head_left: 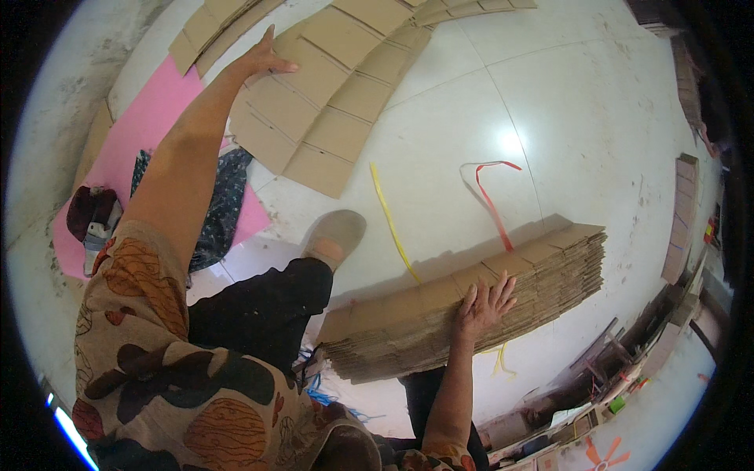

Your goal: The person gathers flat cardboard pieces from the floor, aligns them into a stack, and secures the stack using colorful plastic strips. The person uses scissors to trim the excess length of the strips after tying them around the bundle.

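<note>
My left hand reaches far forward and rests with spread fingers on a sheet of flat, creased cardboard lying on the floor. My right hand lies palm down, fingers apart, on the near edge of a thick stack of flattened cardboard boxes held up at knee height. My left foot in a grey shoe stands on the white tile floor between the two.
A pink mat with dark patterned cloth lies at left. Yellow strap and red strap lie on the tiles. More cardboard stacks stand at right, clutter at lower right.
</note>
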A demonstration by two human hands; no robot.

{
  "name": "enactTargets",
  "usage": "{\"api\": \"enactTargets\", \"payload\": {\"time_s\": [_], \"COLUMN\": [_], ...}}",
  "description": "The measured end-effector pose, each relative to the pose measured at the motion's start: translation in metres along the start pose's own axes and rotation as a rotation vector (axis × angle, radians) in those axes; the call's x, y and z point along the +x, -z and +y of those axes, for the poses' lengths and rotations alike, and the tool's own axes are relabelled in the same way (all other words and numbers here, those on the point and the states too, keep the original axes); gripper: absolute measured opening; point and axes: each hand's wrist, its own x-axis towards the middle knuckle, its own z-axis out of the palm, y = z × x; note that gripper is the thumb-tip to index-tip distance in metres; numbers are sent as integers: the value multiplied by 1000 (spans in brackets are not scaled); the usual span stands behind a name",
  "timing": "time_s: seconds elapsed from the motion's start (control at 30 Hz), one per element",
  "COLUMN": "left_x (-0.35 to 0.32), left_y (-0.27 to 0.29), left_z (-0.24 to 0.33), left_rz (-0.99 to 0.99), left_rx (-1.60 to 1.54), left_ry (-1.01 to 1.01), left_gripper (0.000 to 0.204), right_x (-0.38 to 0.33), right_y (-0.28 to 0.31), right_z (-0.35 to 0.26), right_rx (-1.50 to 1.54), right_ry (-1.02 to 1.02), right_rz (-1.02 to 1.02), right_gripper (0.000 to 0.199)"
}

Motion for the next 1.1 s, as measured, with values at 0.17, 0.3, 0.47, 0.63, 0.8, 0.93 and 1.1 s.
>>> {"api": "enactTargets", "payload": {"time_s": [0.17, 0.3, 0.47, 0.63, 0.8, 0.93, 1.1], "left_x": [-16, -48, -96, -130, -115, -86, -96], "left_y": [5, 3, 32, -2, -5, -3, -29], "left_z": [31, 54, 120, 112, 164, 198, 240], "left_rz": [-128, -51, -22, 45, -134, -188, 110], "left_rx": [-96, -139, -102, -570, -786, -398, 111], "left_ry": [12, -5, -93, -19, 87, -28, -148], "left_gripper": [93, 78, 54, 50, 87, 114, 130], "right_x": [-1, 3, -1, 2, -1, -1, -3], "right_y": [1, 6, 2, 6, 4, 8, 6], "right_z": [1, -7, 0, -6, 1, -1, 3], "right_rx": [0, 35, 18, 44, 53, 115, 124], "right_ry": [-17, -22, -32, -39, -29, -59, -53], "right_rz": [17, 28, 30, 17, 57, 27, 19], "right_gripper": [29, 28, 26, 26, 27, 25, 25]}}
